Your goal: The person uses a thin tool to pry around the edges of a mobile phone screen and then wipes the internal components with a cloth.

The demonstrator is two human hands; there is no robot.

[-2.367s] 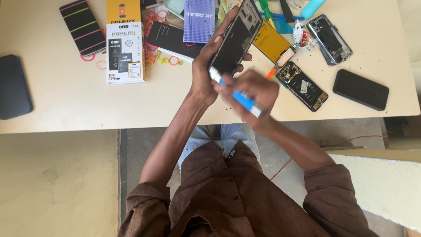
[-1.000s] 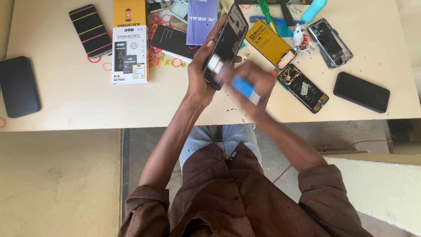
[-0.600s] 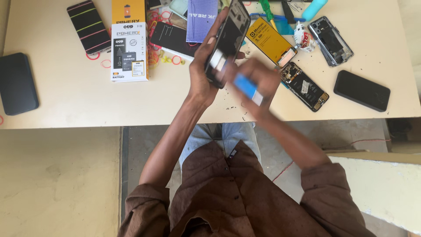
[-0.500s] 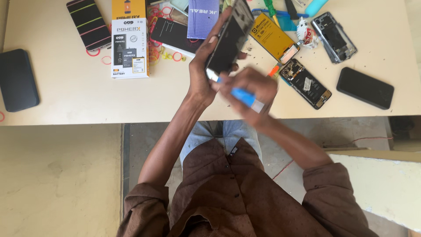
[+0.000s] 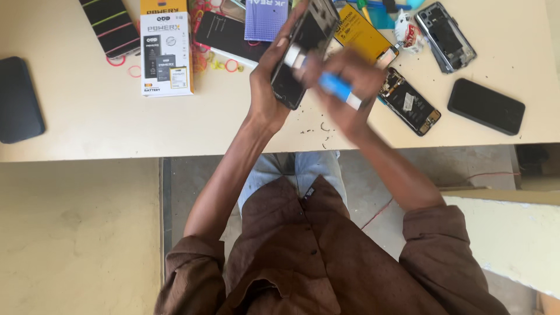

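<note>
Phone frame [image 5: 306,49], opened and empty-looking, is gripped by the left hand [image 5: 265,96]; a blue tool [image 5: 338,90] is clasped by the right hand [image 5: 350,87] at its four o'clock; reassembly appears undone.

Counts: 2 hands, left hand [image 5: 269,93] w/ 1 opened phone [image 5: 304,52], right hand [image 5: 350,87] w/ 1 blue tool [image 5: 338,90]. Right side: 2 more opened phones [image 5: 410,102] [image 5: 446,36], 1 black phone [image 5: 486,106]. Far left: 1 white box [image 5: 166,52], 1 striped phone [image 5: 111,23]. Left edge: 1 dark case [image 5: 18,99].
</note>
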